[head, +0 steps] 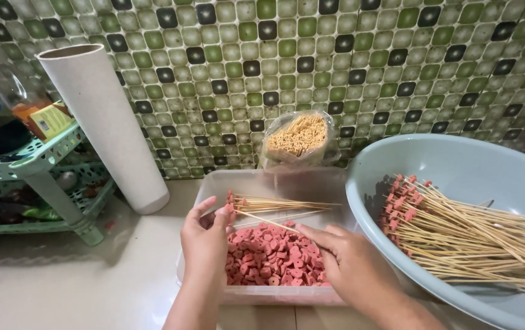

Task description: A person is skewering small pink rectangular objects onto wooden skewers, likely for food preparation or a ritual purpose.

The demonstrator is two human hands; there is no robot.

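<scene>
Holding skewer [268, 222], both hands [204, 241] [348, 260], clear tub [213, 183], plastic bag of sticks [299, 139]

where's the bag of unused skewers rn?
Head view, centre: the clear bag of bare skewers stands upright against the tiled wall, just behind the clear tub, left of the grey basin.

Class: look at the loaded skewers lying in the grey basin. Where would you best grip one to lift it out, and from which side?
Probably grip a skewer by its bare stick end, reaching in from the right of the basin. The pink pieces sit only at the left tips; the long shafts fan out rightward, free to pinch.
</scene>
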